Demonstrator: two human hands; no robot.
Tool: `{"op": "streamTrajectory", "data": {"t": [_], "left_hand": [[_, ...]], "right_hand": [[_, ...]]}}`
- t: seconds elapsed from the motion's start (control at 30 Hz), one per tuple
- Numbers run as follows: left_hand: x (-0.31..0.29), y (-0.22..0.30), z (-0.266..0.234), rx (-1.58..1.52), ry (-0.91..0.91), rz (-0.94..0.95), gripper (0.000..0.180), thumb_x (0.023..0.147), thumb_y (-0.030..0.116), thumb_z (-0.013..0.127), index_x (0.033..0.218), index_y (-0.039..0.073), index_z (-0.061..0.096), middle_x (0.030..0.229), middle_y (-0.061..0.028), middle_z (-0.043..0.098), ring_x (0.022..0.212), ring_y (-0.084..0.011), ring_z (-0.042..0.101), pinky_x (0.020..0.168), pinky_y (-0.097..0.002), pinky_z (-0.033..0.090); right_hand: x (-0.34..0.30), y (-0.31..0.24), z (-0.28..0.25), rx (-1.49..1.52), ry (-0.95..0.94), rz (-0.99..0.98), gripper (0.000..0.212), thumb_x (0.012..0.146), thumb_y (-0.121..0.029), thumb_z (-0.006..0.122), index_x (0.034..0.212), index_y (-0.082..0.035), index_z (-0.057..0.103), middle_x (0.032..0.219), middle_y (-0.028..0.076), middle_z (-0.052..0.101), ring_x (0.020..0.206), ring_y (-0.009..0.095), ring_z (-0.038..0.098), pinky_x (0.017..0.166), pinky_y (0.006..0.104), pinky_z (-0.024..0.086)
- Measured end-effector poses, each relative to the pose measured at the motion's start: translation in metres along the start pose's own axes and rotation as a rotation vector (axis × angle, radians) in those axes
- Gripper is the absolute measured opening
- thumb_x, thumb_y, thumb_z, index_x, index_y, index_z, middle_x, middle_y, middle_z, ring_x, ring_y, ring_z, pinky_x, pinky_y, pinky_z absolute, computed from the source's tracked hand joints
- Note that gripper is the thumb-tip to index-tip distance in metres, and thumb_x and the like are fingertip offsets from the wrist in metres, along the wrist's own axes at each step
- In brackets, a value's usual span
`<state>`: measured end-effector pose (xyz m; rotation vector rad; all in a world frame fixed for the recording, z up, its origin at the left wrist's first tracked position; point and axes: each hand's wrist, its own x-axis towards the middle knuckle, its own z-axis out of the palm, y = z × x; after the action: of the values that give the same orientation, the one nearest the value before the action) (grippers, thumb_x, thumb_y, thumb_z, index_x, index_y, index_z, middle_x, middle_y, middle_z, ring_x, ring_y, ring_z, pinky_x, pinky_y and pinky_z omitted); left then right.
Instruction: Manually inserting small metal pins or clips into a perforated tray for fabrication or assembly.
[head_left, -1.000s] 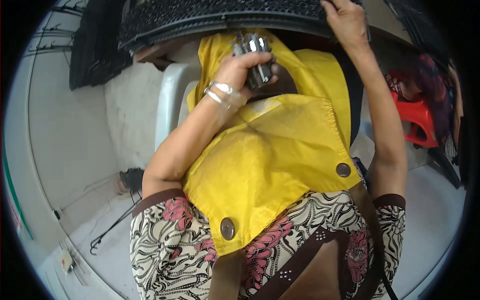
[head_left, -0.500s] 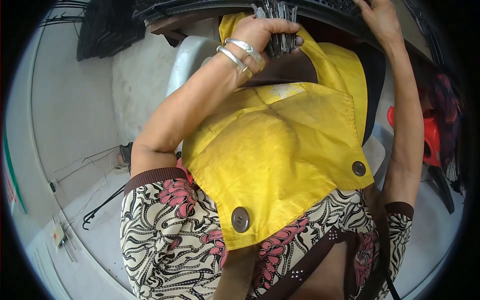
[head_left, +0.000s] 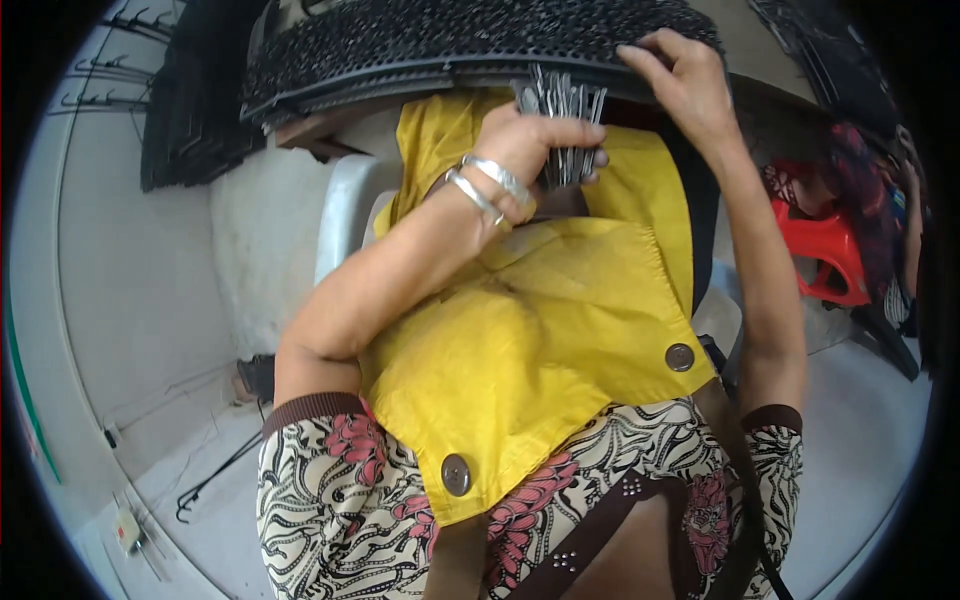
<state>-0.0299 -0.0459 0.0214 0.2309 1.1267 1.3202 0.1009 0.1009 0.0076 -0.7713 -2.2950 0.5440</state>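
By the tray, the right hand has neared the bundle

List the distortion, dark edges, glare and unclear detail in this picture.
Head view: black rings the fisheye rim and the pale wall's lines bow at left; head view: glints on the silver bangles; head view: the dark pile near the right hand merges into speckle, single pieces in it hard to tell apart.

A brown tabletop, only its edge showing, carries a wide black tray with a perforated rim. Small dark pieces lie in a dense layer across the tray, too small to tell singly.
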Motion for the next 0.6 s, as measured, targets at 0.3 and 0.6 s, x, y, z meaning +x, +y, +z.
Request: {"op": "streamTrajectory", "data": {"t": [0.3, 0.6], "left_hand": [[-0.004, -0.015, 0.015, 0.112, -0.119, -0.069, 0.016, 0.073, 0.002, 0.063, 0.089, 0.002, 0.058, 0.078, -0.0054, 0.061, 0.066, -0.0153, 0.061, 0.055, -0.0292, 0.052], [-0.001, -0.022, 0.020, 0.126, 0.008, -0.069, 0.013, 0.071, -0.001, 0.063, 0.082, -0.001, 0.057, 0.074, -0.0084, 0.061, 0.064, -0.0184, 0.062, 0.053, -0.0304, 0.052]], "right_hand": [[-0.053, -0.029, -0.018, 0.842, -0.255, 0.494, 0.009, 0.079, -0.007, 0.062, 0.084, 0.001, 0.063, 0.064, 0.002, 0.059, 0.052, 0.005, 0.053, 0.048, 0.0165, 0.042], [-0.074, -0.025, -0.017, 0.930, -0.082, 0.582, 0.010, 0.079, -0.003, 0.059, 0.086, 0.003, 0.061, 0.068, 0.005, 0.060, 0.056, 0.008, 0.054, 0.050, 0.0186, 0.044]]}}
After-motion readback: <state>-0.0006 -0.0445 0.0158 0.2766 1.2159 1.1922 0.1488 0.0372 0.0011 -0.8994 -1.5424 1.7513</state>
